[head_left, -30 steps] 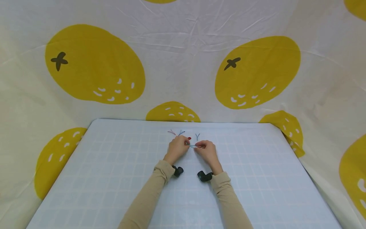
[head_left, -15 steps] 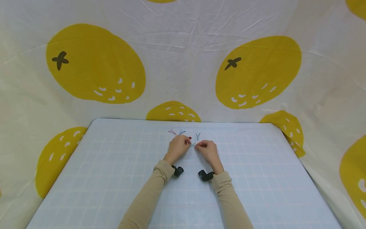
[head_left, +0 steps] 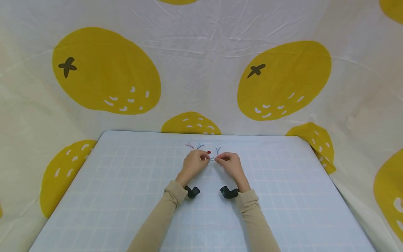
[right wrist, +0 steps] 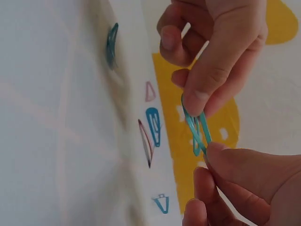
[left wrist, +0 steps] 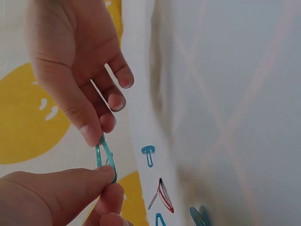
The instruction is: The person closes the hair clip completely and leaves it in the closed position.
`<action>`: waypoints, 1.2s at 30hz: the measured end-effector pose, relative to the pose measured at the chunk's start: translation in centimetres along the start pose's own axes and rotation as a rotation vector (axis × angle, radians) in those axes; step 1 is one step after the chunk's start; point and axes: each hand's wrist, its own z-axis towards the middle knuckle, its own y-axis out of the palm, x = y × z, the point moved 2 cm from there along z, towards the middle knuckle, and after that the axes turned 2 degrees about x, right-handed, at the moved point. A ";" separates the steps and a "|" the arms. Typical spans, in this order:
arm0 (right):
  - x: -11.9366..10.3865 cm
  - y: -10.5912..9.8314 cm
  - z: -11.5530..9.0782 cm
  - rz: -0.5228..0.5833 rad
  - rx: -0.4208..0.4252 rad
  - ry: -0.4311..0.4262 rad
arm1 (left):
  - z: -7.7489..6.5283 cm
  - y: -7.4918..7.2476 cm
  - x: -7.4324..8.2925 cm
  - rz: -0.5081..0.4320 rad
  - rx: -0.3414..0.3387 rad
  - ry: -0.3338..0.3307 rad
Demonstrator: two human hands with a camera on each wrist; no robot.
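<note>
A teal snap hair clip point(left wrist: 109, 155) is between my two hands above the far part of the table. Its metal arms stand apart in the right wrist view. My left hand point(head_left: 196, 163) pinches one end of the hair clip with thumb and forefinger, and my right hand point(head_left: 232, 165) pinches the other end the same way. On the table just beyond lie other hair clips: a pink one point(head_left: 189, 145), a blue one point(head_left: 200, 145), a red one point(head_left: 209, 152) partly behind my left hand, and another blue one point(head_left: 218, 150).
The pale checked table point(head_left: 126, 196) ends at a back edge close beyond the clips. A white cloth point(head_left: 201, 80) with yellow fruit prints hangs behind it. Another dark teal hair clip point(right wrist: 111, 44) lies off to one side in the right wrist view.
Both hands keep hold of the teal hair clip. My fingertips have come a little closer together, while my wrists have spread slightly apart. The clips on the table have not moved.
</note>
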 end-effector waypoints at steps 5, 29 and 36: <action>-1.1 -0.3 -0.4 -0.032 -0.033 -0.085 | -1.0 -0.9 0.0 -0.047 0.007 -0.004; -2.4 0.5 -1.8 0.119 -0.463 -0.247 | -4.2 -1.6 -3.3 -0.354 -0.067 0.083; -1.5 1.0 -1.8 0.305 -0.541 -0.146 | -4.3 -2.4 -4.0 -0.494 -0.045 0.144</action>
